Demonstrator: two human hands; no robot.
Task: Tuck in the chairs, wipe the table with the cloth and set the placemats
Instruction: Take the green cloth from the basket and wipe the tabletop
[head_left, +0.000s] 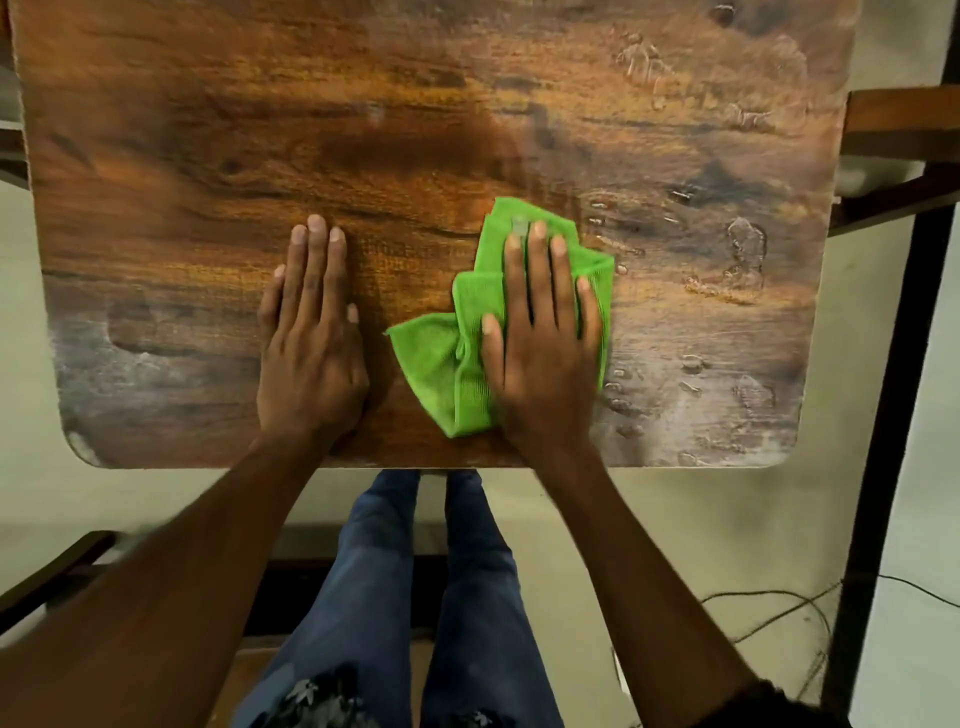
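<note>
- A crumpled bright green microfibre cloth (470, 358) is laid near the front edge of the brown wood-grain worktop (208, 130); water droplets are seen just to its right
- The right hand (543, 343) is pressed flat on the cloth, fingers (540, 270) straight and slightly spread
- The left hand (309, 343) is rested flat on bare wood beside it, fingers (314, 260) straight and held together

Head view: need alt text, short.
A person's right hand presses a green cloth flat on a wooden table, with water drops beside it to the right. The left hand rests flat on the table beside the cloth.
</note>
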